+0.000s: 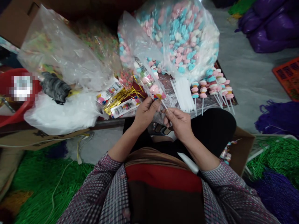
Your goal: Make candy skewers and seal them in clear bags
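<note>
Far left, a red basin (22,115) sits beside a white plastic bag (63,115); a dark grey bundle (54,87) lies against the bag's upper side. Behind these, a large clear bag (67,54) with green and orange contents. Next, on the tabletop (167,79), flat printed sleeves (126,107) lie around a loose pile of gold ties (123,95). Near centre, the left hand (147,115) grips the lower end of a printed candy packet (153,84); its fingers are closed on the wrapper. Packet is tilted, upper end leaning left and away from the person; pink pieces visible inside. Right hand (178,121) just beside the left; its fingers are narrowed, pinching a thin white stick (164,104) at the packet's lower end. Behind and to the right of the packet, a big clear candy bag (184,40) holds pink, blue and white pieces. Right of the hands, a bunch of white sticks (183,93), then candy skewers (203,88), sticks pointing toward the person, some overhanging the edge. Below right, an open cardboard box (243,149); far right, an orange crate (277,73).
</note>
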A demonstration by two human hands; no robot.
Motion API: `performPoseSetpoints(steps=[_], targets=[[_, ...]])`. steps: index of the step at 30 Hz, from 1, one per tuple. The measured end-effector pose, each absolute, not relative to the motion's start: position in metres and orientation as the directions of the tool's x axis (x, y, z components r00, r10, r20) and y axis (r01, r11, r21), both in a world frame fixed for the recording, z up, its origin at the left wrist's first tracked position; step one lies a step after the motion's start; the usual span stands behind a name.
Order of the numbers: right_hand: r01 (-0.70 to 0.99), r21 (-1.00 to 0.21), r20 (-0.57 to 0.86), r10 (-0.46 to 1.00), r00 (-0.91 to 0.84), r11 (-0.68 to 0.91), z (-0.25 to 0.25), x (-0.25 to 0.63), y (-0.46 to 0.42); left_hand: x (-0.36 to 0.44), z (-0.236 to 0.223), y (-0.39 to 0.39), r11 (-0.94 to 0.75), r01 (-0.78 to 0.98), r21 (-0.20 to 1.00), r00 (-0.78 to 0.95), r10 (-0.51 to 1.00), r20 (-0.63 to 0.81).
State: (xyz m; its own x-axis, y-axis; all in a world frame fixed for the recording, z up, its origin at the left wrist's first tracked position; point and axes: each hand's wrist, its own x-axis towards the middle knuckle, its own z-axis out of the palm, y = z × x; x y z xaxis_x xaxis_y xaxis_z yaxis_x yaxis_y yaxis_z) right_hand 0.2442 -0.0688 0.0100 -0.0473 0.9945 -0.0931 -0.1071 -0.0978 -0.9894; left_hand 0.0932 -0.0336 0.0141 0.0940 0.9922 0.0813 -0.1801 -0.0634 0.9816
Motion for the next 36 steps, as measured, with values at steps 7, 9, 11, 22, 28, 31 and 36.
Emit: performPoseSetpoints(steps=[7,9,11,22,28,31,36], targets=[[-0.141,-0.987,-0.072,0.996,-0.049,-0.078,0.008,0.238,-0.069,0.086,0.021,-0.034,-0.187,0.26,0.947,0.242,0.962,0.123],[-0.149,-0.986,-0.072,0.996,-0.05,-0.079,0.005,0.236,-0.069,0.086,0.026,-0.033,-0.29,0.377,0.879,0.283,0.94,0.188],[-0.147,-0.985,-0.078,0.995,-0.062,-0.086,0.003,0.235,-0.069,0.085,0.029,-0.034,-0.323,0.422,0.847,0.304,0.931,0.203],[-0.152,-0.98,-0.112,0.988,-0.107,-0.128,-0.003,0.236,-0.071,0.076,0.037,-0.022,0.083,-0.291,0.953,0.138,0.989,-0.044],[-0.121,-0.99,-0.055,0.988,-0.148,-0.073,0.003,0.232,-0.073,0.103,0.051,-0.026,0.172,-0.414,0.894,0.167,0.98,-0.111],[-0.138,-0.988,-0.056,0.988,-0.144,-0.076,0.001,0.23,-0.075,0.11,0.056,-0.033,0.275,-0.437,0.857,0.2,0.958,-0.206],[-0.095,-0.993,-0.051,0.991,-0.12,-0.063,-0.006,0.229,-0.073,0.113,0.052,-0.037,0.36,-0.44,0.823,0.248,0.929,-0.274]])
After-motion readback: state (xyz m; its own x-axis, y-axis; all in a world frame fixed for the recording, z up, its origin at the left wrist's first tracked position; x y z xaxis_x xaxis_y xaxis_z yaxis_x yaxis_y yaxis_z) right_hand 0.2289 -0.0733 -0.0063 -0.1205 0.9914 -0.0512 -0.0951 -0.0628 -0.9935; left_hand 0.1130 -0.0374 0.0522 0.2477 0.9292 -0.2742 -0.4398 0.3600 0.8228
